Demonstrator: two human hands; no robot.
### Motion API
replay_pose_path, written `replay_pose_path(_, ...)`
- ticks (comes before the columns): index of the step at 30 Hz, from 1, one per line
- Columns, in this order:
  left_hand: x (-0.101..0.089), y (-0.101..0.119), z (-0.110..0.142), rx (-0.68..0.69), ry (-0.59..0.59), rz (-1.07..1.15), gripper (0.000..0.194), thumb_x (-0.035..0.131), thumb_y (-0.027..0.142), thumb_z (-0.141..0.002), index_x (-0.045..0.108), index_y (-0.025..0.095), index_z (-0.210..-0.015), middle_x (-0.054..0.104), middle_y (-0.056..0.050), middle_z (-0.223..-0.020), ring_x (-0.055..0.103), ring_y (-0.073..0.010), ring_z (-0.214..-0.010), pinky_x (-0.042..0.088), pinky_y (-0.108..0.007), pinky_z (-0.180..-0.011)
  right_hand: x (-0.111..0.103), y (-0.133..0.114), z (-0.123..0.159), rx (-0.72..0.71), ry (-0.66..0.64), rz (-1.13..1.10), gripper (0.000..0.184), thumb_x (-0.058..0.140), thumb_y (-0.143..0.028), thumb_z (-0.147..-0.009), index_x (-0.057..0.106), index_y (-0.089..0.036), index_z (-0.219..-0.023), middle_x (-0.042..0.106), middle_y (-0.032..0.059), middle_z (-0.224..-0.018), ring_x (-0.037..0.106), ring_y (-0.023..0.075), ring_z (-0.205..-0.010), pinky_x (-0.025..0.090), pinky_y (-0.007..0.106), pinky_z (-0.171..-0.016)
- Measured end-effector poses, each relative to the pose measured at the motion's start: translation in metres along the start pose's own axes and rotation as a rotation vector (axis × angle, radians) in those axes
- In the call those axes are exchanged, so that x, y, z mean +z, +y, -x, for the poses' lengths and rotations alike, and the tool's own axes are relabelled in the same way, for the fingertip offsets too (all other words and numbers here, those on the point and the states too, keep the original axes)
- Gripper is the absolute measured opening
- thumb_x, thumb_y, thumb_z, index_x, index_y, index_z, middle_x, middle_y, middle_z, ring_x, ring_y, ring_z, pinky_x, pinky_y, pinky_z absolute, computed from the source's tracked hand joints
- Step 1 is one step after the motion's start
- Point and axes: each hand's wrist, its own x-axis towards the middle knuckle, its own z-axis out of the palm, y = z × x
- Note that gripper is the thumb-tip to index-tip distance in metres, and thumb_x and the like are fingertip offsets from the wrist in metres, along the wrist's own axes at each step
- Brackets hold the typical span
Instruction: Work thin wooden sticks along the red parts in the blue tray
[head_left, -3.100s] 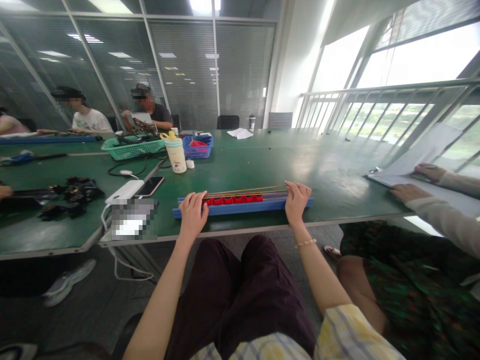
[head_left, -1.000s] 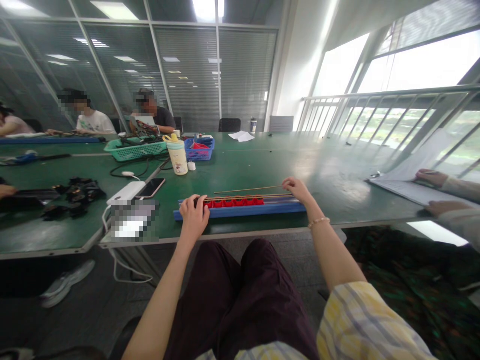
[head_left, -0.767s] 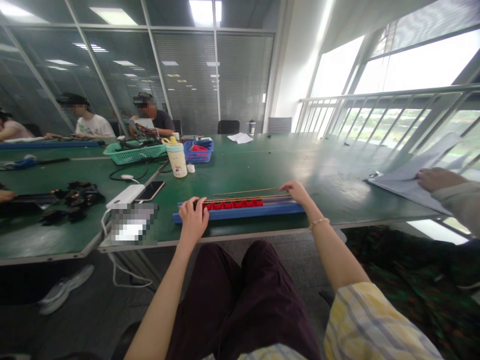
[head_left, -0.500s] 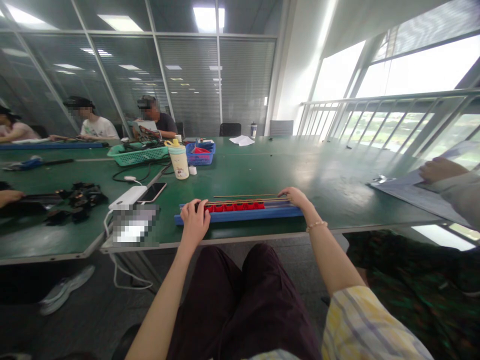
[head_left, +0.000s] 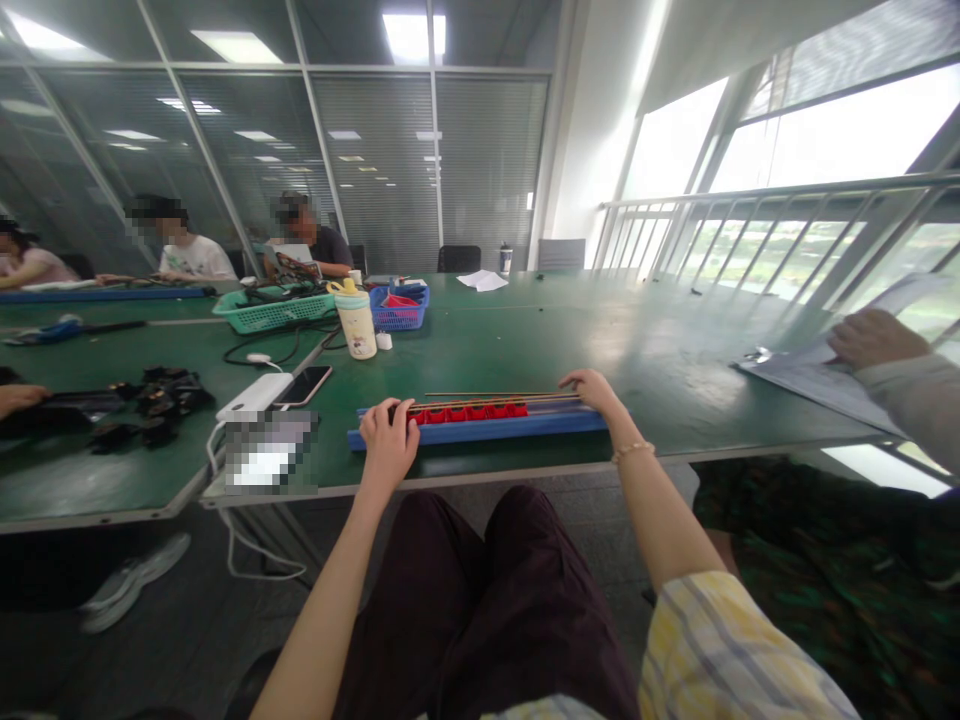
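A long blue tray (head_left: 517,428) lies near the front edge of the green table (head_left: 570,330), with a row of red blocks (head_left: 469,411) in its left half. Thin brass rods (head_left: 499,397) run along it. My left hand (head_left: 388,440) rests curled on the tray's left end, fingers on the first red block and the rod ends. My right hand (head_left: 594,391) lies on the tray's right part, fingers pinched around the right ends of the rods.
A white power bank (head_left: 253,394) and a phone (head_left: 304,384) lie left of the tray, a bottle (head_left: 357,321) and green (head_left: 264,310) and blue (head_left: 399,308) baskets behind. A neighbour's hand (head_left: 874,340) holds papers (head_left: 817,372) at right. Other people sit far left.
My right hand has slid from on top of the tray's right end to the rods' right ends and lowered onto them. The neighbour's papers were lifted. My left hand stayed.
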Motion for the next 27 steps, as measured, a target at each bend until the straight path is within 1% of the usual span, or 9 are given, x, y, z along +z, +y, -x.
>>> replay_pose_path(4,0.000,0.000,0.000,0.001,0.003,-0.004,0.042,0.040,0.034,-0.096,0.060,0.020,-0.130,0.051,-0.017,-0.130,0.041,-0.0327,-0.118,0.038,-0.051,-0.099,-0.001,0.003,0.002,0.031,0.152,-0.082,0.039,0.041,-0.013,-0.067,0.077,-0.017,-0.080,0.074,0.0068,-0.077,0.065,0.0182,-0.073,0.052,0.030,-0.075)
replay_pose_path(7,0.001,0.000,0.001,-0.002,0.001,-0.001,0.042,0.041,0.034,-0.096,0.060,0.020,-0.131,0.051,-0.016,-0.130,0.041,-0.0328,-0.119,0.038,-0.050,-0.100,-0.003,0.000,0.005,0.016,0.182,-0.157,0.039,0.041,-0.019,-0.072,0.076,-0.016,-0.089,0.073,0.0056,-0.077,0.062,0.0164,-0.069,0.051,0.029,-0.071)
replay_pose_path(9,0.001,-0.001,0.001,-0.004,0.003,0.002,0.042,0.041,0.034,-0.096,0.060,0.020,-0.130,0.051,-0.016,-0.130,0.040,-0.0328,-0.119,0.038,-0.050,-0.100,-0.006,-0.005,0.008,0.000,0.176,-0.243,0.035,0.045,-0.025,-0.076,0.075,-0.017,-0.093,0.072,0.0046,-0.075,0.060,0.0157,-0.067,0.050,0.028,-0.068)
replay_pose_path(11,0.000,-0.001,0.001,-0.003,0.004,0.002,0.042,0.041,0.034,-0.096,0.060,0.020,-0.130,0.051,-0.016,-0.130,0.040,-0.0327,-0.119,0.038,-0.050,-0.101,-0.008,-0.012,0.012,-0.009,0.144,-0.372,0.031,0.052,-0.034,-0.080,0.074,-0.017,-0.094,0.070,0.0036,-0.071,0.058,0.0151,-0.064,0.049,0.027,-0.066)
replay_pose_path(13,0.000,-0.001,0.001,-0.003,0.003,0.001,0.041,0.041,0.034,-0.096,0.060,0.020,-0.130,0.051,-0.016,-0.130,0.040,-0.0323,-0.119,0.037,-0.050,-0.101,-0.011,-0.018,0.016,0.000,0.080,-0.512,0.033,0.060,-0.045,-0.080,0.072,-0.016,-0.092,0.066,0.0019,-0.062,0.055,0.0141,-0.058,0.046,0.027,-0.060)
replay_pose_path(15,0.000,0.000,0.001,-0.004,-0.001,-0.001,0.042,0.041,0.034,-0.096,0.060,0.019,-0.130,0.051,-0.016,-0.130,0.040,-0.0322,-0.119,0.037,-0.050,-0.101,-0.012,-0.023,0.020,0.036,0.011,-0.612,0.040,0.068,-0.055,-0.076,0.070,-0.017,-0.088,0.060,-0.0005,-0.053,0.050,0.0124,-0.051,0.041,0.026,-0.052)
replay_pose_path(17,0.000,-0.001,0.001,-0.008,-0.003,-0.004,0.042,0.041,0.034,-0.096,0.060,0.019,-0.131,0.051,-0.016,-0.130,0.040,-0.0323,-0.119,0.037,-0.050,-0.101,-0.013,-0.028,0.022,0.069,-0.055,-0.660,0.045,0.074,-0.060,-0.070,0.069,-0.017,-0.083,0.055,-0.0025,-0.049,0.045,0.0107,-0.047,0.036,0.026,-0.048)
replay_pose_path(22,0.000,-0.002,0.002,-0.003,-0.002,-0.006,0.041,0.042,0.033,-0.096,0.060,0.019,-0.131,0.052,-0.016,-0.131,0.040,-0.0325,-0.119,0.037,-0.049,-0.101,-0.016,-0.035,0.024,0.057,-0.181,-0.662,0.046,0.080,-0.059,-0.065,0.070,-0.016,-0.076,0.048,-0.0046,-0.048,0.038,0.0080,-0.047,0.029,0.025,-0.048)
replay_pose_path(27,0.001,-0.003,0.002,0.002,0.008,-0.010,0.042,0.042,0.033,-0.096,0.059,0.019,-0.132,0.052,-0.016,-0.131,0.040,-0.0325,-0.119,0.037,-0.049,-0.101,-0.019,-0.033,0.023,0.032,-0.225,-0.568,0.045,0.080,-0.059,-0.065,0.074,-0.015,-0.075,0.055,-0.0022,-0.054,0.043,0.0095,-0.052,0.030,0.026,-0.051)
